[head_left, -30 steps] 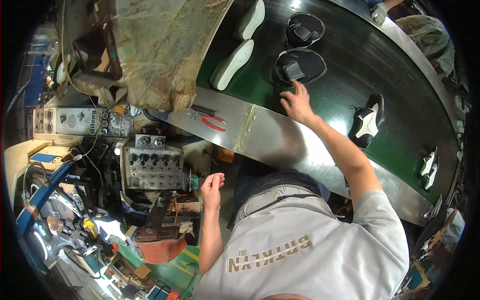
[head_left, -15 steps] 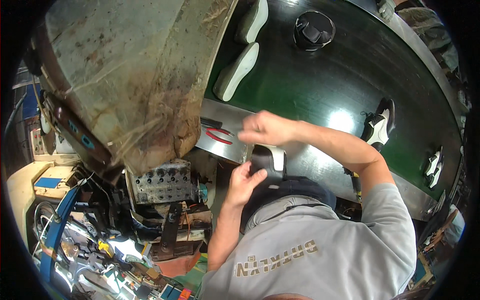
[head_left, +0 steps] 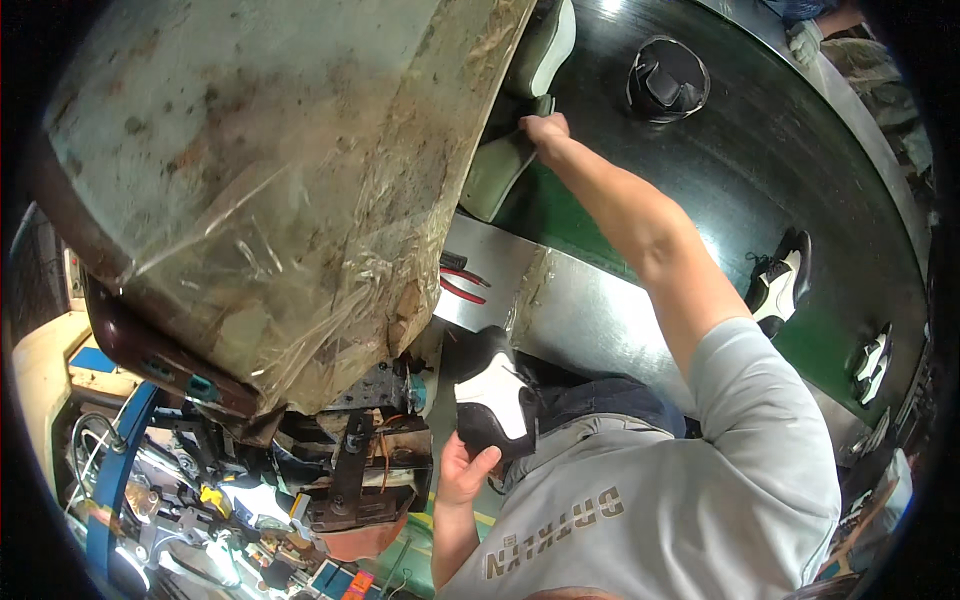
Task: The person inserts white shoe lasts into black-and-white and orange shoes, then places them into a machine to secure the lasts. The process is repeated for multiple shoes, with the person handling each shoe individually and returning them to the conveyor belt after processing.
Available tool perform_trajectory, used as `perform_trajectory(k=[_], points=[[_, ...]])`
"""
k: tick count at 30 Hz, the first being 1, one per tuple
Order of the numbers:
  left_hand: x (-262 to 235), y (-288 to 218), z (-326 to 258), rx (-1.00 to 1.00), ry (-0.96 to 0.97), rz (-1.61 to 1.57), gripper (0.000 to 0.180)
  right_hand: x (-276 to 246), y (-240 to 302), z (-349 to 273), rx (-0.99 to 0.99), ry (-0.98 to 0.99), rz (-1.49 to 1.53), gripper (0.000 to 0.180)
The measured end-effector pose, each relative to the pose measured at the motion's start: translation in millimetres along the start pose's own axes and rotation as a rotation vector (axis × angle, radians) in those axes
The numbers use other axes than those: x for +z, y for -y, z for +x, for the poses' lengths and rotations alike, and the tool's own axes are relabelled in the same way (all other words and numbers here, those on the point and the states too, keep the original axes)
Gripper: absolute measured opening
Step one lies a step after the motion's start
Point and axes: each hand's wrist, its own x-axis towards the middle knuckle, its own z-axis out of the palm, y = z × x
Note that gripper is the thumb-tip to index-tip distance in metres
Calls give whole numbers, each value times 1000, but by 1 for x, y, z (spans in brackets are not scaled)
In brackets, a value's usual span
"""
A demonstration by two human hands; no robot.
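In the left hand (head_left: 464, 474), pinching a black-and-white shoe upper (head_left: 495, 393), freshly turned, beside dark trousers (head_left: 610, 405); farther right, now gripping a newly tipped grey-green shoe last (head_left: 497, 175) over the worktop (head_left: 770, 150) with the right hand (head_left: 545, 129), thus having both pieces in hand.

The held upper (head_left: 490, 427) is black with a white panel (head_left: 497, 388); the grasped last (head_left: 495, 175) is grey-green; another last (head_left: 529, 62) sets grey-green beside a white sole (head_left: 556, 55); the plier handles (head_left: 462, 292) are red; the counter (head_left: 560, 217) is dark green, its metal edge (head_left: 590, 315) silver; the shirt (head_left: 680, 500) is light grey with brown lettering (head_left: 607, 501).
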Motion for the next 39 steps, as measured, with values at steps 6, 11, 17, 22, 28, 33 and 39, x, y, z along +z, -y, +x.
perform_trajectory(k=[6,11,17,22,28,33,39], points=[[-1,-1,12,134,-139,574,22,-86,-21,-117,-493,-50,189,51],[33,-18,34,255,183,750,19,-163,-42,-213,-745,-98,134,48],[27,18,38,194,197,-353,40,-230,-73,-278,-471,7,468,43],[29,50,57,-155,94,-672,22,-233,-100,-323,-226,195,792,39],[58,44,56,-181,-224,-492,24,-227,-129,-331,-110,231,972,28],[43,55,65,-141,-120,-530,37,-213,-128,-344,-167,230,978,25],[31,60,68,-78,-34,-573,43,-198,-119,-359,79,156,887,35]])
